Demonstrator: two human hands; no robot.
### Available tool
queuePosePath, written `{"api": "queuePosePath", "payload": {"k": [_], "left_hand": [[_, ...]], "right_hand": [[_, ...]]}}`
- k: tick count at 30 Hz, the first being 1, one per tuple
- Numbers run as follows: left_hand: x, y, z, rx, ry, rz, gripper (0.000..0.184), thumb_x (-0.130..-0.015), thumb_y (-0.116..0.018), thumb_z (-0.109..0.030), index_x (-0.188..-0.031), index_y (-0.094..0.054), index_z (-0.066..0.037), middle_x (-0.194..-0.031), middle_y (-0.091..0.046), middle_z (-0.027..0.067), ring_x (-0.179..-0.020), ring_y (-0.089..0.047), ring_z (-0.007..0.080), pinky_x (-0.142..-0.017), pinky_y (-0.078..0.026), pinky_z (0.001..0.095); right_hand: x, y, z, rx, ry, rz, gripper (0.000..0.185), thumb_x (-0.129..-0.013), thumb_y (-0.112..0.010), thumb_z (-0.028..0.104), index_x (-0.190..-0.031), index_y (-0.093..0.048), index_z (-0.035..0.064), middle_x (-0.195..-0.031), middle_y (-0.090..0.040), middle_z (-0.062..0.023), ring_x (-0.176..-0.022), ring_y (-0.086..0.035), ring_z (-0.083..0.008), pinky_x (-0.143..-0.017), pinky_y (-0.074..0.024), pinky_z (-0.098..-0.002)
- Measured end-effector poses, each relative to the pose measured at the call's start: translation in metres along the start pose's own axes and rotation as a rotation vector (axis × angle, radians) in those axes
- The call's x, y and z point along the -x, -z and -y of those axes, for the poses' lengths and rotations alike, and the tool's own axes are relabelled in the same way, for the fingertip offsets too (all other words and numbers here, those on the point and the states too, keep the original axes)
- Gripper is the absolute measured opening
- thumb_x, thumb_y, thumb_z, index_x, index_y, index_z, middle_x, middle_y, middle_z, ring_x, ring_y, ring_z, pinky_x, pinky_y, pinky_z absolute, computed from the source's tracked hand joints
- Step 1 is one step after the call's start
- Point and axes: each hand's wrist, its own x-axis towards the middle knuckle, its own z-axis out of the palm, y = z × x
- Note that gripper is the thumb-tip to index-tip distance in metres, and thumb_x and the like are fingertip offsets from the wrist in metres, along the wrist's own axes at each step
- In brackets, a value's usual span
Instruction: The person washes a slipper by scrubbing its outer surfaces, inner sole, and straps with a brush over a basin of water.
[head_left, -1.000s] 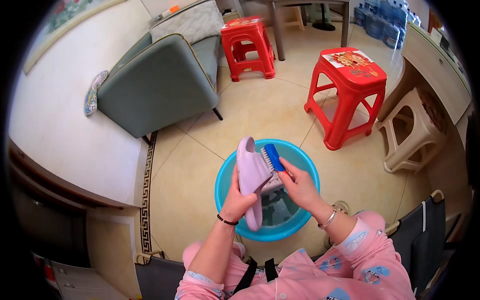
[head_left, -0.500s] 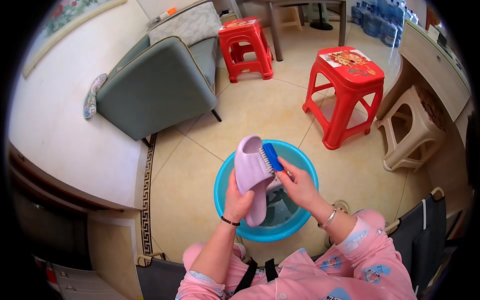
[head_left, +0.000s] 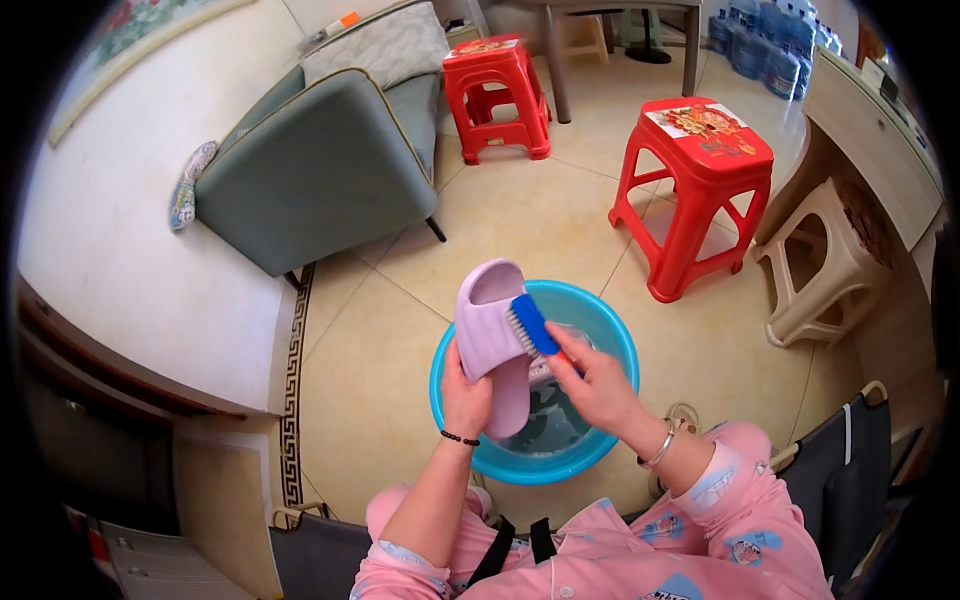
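Observation:
A light purple slide slipper (head_left: pixel 490 330) is tilted above a blue basin (head_left: pixel 622 420), held by my left hand (head_left: pixel 465 395) along its left side. In my right hand (head_left: pixel 597 385) is a scrub brush (head_left: pixel 530 325) with a blue head, pale bristles and a partly red handle; the fingers wrap the handle. The bristles touch the slipper's strap on its right side. Greyish water (head_left: pixel 550 425) lies in the basin, and a second pale pink slipper (head_left: pixel 543 370) shows partly behind the held one and the brush.
Two red plastic stools (head_left: pixel 700 160) stand on the tiled floor ahead, one further back. A grey-green sofa (head_left: pixel 320 170) is at the left. At the right are a beige stool (head_left: pixel 825 260) and a desk (head_left: pixel 870 140). Water bottles (head_left: pixel 770 50) are grouped at the far right.
The slipper has shifted slightly left and up with my left hand. The brush has moved left and a little down along the strap.

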Motion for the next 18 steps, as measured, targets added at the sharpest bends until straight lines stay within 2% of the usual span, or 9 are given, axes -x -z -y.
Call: {"api": "queuePosePath", "payload": {"k": [3,7,10,12,15,16,17,18], "left_hand": [[0.002,-0.003,-0.008,-0.036,0.037,-0.024,0.057,-0.079,-0.057,0.008,-0.133,-0.043,-0.003,-0.124,-0.056,0.0092,-0.116,-0.053,0.0182,-0.098,-0.042,0.0296],[0.000,-0.002,0.000,0.060,0.037,-0.023,0.053,-0.080,-0.056,0.010,-0.130,-0.045,-0.001,-0.123,-0.056,0.0080,-0.115,-0.054,0.0167,-0.098,-0.042,0.0286],[-0.002,-0.001,0.006,0.118,0.039,-0.021,0.051,-0.081,-0.056,0.009,-0.130,-0.046,-0.001,-0.123,-0.056,0.0073,-0.112,-0.054,0.0164,-0.096,-0.043,0.0282],[-0.002,-0.001,0.004,0.140,0.112,-0.037,0.049,-0.082,-0.057,0.008,-0.129,-0.047,-0.002,-0.121,-0.057,0.0068,-0.110,-0.055,0.0159,-0.095,-0.044,0.0280],[-0.003,0.002,0.009,0.224,0.211,-0.015,0.045,-0.084,-0.058,0.005,-0.127,-0.049,-0.002,-0.117,-0.059,0.0056,-0.105,-0.057,0.0145,-0.091,-0.045,0.0276],[-0.004,0.003,0.010,0.291,0.234,0.016,0.042,-0.085,-0.059,0.004,-0.126,-0.050,-0.003,-0.115,-0.060,0.0050,-0.102,-0.057,0.0138,-0.089,-0.046,0.0275],[-0.005,0.002,0.010,0.290,0.231,0.022,0.042,-0.085,-0.059,0.004,-0.126,-0.050,-0.003,-0.115,-0.060,0.0050,-0.102,-0.057,0.0138,-0.089,-0.046,0.0275],[-0.004,0.002,0.009,0.348,0.288,0.053,0.039,-0.087,-0.059,0.003,-0.125,-0.052,-0.003,-0.114,-0.060,0.0047,-0.101,-0.058,0.0134,-0.088,-0.047,0.0276]], "right_hand": [[0.006,-0.005,-0.001,-0.032,0.067,0.051,0.042,-0.091,-0.058,0.020,-0.131,-0.052,0.0066,-0.103,-0.063,-0.0246,-0.087,-0.066,-0.0296,-0.076,-0.0491,-0.0331],[-0.013,0.004,-0.023,0.092,-0.097,-0.025,0.043,-0.092,-0.057,0.022,-0.131,-0.051,0.0073,-0.101,-0.065,-0.0232,-0.086,-0.066,-0.0258,-0.076,-0.0494,-0.0336],[-0.010,0.003,-0.019,-0.064,-0.076,-0.053,0.043,-0.092,-0.057,0.022,-0.132,-0.051,0.0060,-0.101,-0.066,-0.0216,-0.086,-0.066,-0.0236,-0.075,-0.0495,-0.0332],[0.003,-0.003,-0.010,-0.040,0.095,0.039,0.046,-0.094,-0.056,0.017,-0.137,-0.045,0.0036,-0.089,-0.062,-0.0031,-0.074,-0.051,-0.0056,-0.066,-0.0438,-0.0215],[0.003,-0.010,-0.018,-0.123,0.044,0.021,0.046,-0.094,-0.055,0.018,-0.137,-0.045,0.0046,-0.085,-0.062,-0.0019,-0.071,-0.050,-0.0054,-0.063,-0.0430,-0.0217],[-0.002,-0.005,-0.017,-0.049,0.068,-0.014,0.046,-0.095,-0.055,0.018,-0.138,-0.045,0.0057,-0.077,-0.058,0.0009,-0.063,-0.047,-0.0040,-0.057,-0.0404,-0.0205],[-0.007,0.000,-0.018,-0.050,0.070,-0.021,0.046,-0.095,-0.055,0.018,-0.138,-0.045,0.0057,-0.077,-0.058,0.0009,-0.063,-0.047,-0.0040,-0.057,-0.0404,-0.0205],[-0.012,0.003,-0.021,-0.089,-0.023,-0.021,0.046,-0.095,-0.055,0.018,-0.138,-0.045,0.0063,-0.072,-0.056,0.0020,-0.059,-0.046,-0.0036,-0.053,-0.0390,-0.0204]]}}
